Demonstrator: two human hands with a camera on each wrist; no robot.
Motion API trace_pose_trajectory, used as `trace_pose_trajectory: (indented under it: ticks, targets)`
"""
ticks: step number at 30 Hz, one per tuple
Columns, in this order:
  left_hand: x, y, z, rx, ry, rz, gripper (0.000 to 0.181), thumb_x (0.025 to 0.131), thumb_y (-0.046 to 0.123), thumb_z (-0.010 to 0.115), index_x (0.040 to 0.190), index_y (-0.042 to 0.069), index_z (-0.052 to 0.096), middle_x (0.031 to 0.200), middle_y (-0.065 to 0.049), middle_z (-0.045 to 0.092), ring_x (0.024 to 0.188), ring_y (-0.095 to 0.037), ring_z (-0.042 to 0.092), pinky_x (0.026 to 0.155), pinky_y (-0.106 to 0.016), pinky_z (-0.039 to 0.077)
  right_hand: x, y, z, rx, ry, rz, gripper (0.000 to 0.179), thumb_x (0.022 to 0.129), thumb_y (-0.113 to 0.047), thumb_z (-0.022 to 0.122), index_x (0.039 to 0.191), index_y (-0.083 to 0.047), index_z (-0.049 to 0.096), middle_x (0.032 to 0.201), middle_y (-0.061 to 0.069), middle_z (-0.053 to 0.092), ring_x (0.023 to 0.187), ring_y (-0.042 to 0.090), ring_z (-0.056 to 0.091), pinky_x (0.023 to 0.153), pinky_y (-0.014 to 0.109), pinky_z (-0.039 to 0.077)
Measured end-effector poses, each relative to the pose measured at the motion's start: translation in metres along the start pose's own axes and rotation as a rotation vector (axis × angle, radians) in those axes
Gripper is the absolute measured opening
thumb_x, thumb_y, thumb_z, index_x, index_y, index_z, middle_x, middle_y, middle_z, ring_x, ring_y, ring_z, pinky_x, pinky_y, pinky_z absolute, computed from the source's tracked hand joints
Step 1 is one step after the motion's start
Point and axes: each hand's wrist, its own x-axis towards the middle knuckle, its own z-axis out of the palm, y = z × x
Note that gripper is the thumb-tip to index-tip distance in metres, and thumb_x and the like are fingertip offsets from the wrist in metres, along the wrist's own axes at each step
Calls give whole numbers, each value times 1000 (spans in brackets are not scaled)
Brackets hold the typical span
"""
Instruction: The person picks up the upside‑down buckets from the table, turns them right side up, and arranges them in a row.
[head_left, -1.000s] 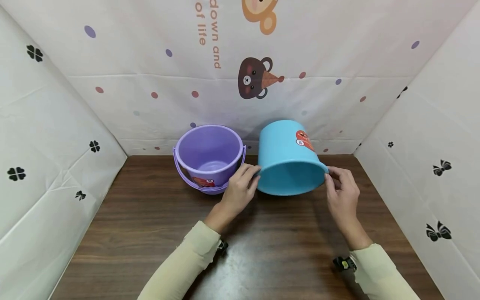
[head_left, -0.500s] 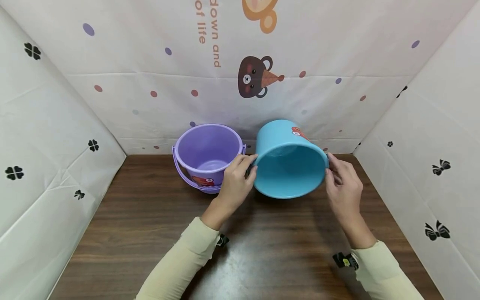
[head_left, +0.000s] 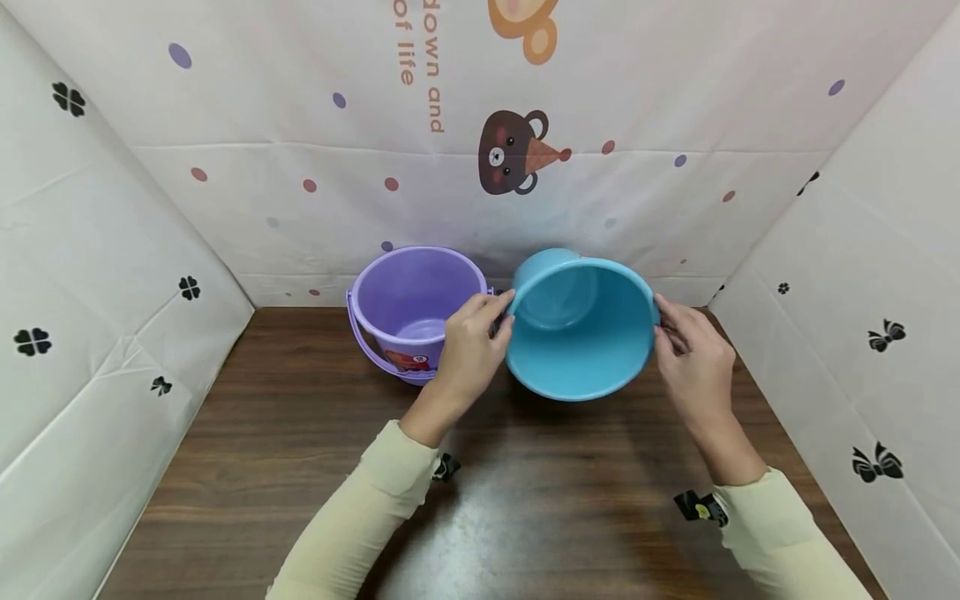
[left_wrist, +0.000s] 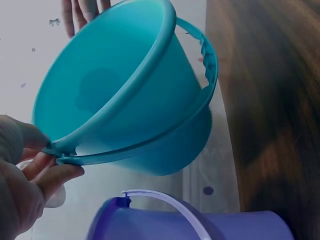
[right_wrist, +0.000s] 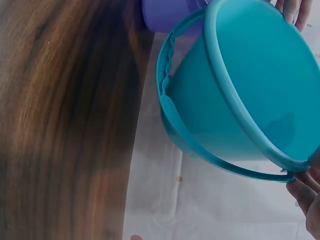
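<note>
A light blue plastic bucket (head_left: 592, 358) is tilted, its mouth turned toward me and its base toward the back wall. My left hand (head_left: 472, 346) pinches its rim at the left handle mount; my right hand (head_left: 697, 362) pinches the opposite side of the rim. Both wrist views show the bucket's handle (left_wrist: 210, 65) hanging away along its underside. Just left of it a purple bucket (head_left: 420, 292) stands upright on the table, its handle (head_left: 367, 346) lowered at the front. My left hand and wrist hide part of the purple bucket's right side.
The brown wood table (head_left: 300, 483) ends at a white printed back wall (head_left: 300, 225) close behind both buckets. White side walls (head_left: 840, 350) stand at left and right.
The blue bucket has tipped from nearly upside down until its mouth faces me, its rim's upper edge rising. Both hands have moved up slightly with the rim. The purple bucket has stayed put.
</note>
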Motion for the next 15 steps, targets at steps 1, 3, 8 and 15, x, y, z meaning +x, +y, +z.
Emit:
trace_pose_trajectory:
  ticks: [1, 3, 8, 15]
  targets:
    - [1, 0, 0, 4, -7, -12, 32, 87, 5, 67, 119, 3, 68, 97, -11, 68, 82, -16, 64, 66, -22, 54, 1, 0, -1, -4, -9, -1, 45, 85, 6, 64, 126, -12, 65, 115, 17, 67, 98, 31, 69, 83, 3, 47]
    - [2, 1, 0, 12, -25, -38, 32, 87, 6, 67, 120, 5, 68, 98, -10, 68, 84, -16, 64, 68, -22, 54, 2, 0, -2, -14, -30, 1, 45, 85, 7, 65, 126, -12, 65, 116, 17, 67, 98, 32, 69, 83, 2, 46]
    - [5, 3, 0, 19, -74, -85, 32, 88, 7, 67, 120, 6, 68, 100, -8, 69, 86, -15, 65, 68, -22, 55, 5, 3, -7, -26, -81, 26, 44, 85, 6, 65, 126, -11, 64, 117, 17, 68, 94, 33, 70, 77, -2, 44]
    - [17, 1, 2, -5, -105, -133, 29, 87, 7, 68, 116, 7, 70, 101, -8, 71, 87, -15, 68, 71, -21, 56, 17, 2, -13, -59, -158, 88, 41, 87, 0, 65, 127, -13, 65, 118, 16, 68, 95, 32, 71, 72, 1, 47]
